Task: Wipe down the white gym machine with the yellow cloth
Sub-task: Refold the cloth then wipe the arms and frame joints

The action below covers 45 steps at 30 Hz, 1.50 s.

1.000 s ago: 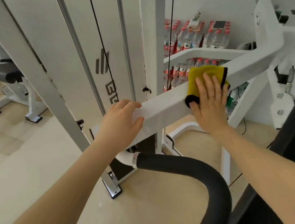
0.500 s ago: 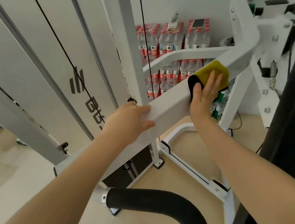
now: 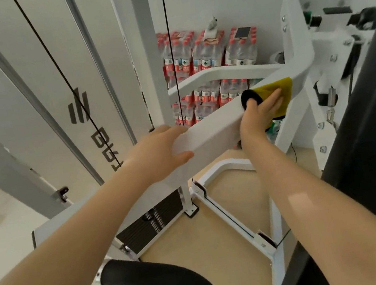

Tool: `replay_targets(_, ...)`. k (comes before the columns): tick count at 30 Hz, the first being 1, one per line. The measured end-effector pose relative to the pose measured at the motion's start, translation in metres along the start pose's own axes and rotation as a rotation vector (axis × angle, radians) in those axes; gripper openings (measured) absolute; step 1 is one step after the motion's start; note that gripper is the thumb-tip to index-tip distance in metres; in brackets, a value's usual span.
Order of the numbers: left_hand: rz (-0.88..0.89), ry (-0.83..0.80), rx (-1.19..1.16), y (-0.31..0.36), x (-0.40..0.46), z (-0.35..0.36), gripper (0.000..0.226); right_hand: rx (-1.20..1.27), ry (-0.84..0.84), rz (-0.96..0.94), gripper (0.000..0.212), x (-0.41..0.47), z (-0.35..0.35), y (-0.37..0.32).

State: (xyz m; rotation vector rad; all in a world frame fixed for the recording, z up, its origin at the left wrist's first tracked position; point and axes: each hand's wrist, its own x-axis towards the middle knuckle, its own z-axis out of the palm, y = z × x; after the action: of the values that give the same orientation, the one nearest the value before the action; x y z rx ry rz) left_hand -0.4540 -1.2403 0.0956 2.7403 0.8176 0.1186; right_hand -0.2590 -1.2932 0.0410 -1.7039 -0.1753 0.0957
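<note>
White machine beam [image 3: 214,128] under yellow cloth [image 3: 275,89], beige floor [image 3: 224,233] below.

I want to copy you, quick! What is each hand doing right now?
Left hand: holds the white bar, fingers over it, thumb under.
Right hand: open, flat fingers pressing the yellow cloth against it.

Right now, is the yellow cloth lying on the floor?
No, the right hand presses the yellow cloth flat against the white bar of the machine, well above the floor.
</note>
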Motion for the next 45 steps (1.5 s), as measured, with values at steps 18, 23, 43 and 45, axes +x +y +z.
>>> replay_targets(18,-0.029,0.022,0.097,0.013,0.014,0.015,0.056,-0.055,-0.045,0.187,0.071,0.004,-0.009,0.004)
replay_targets(23,0.047,-0.003,-0.005,0.005,0.002,0.007,0.042,-0.219,-0.279,-0.178,0.079,-0.086,0.007,0.038)
replay_targets(43,-0.074,0.214,-0.06,-0.094,-0.11,-0.003,0.036,-0.543,-0.248,-2.125,0.064,-0.12,0.044,0.086)
replay_targets(45,-0.088,0.227,-0.08,-0.099,-0.118,-0.005,0.034,-0.554,-0.268,-2.222,0.064,-0.107,0.039,0.077)
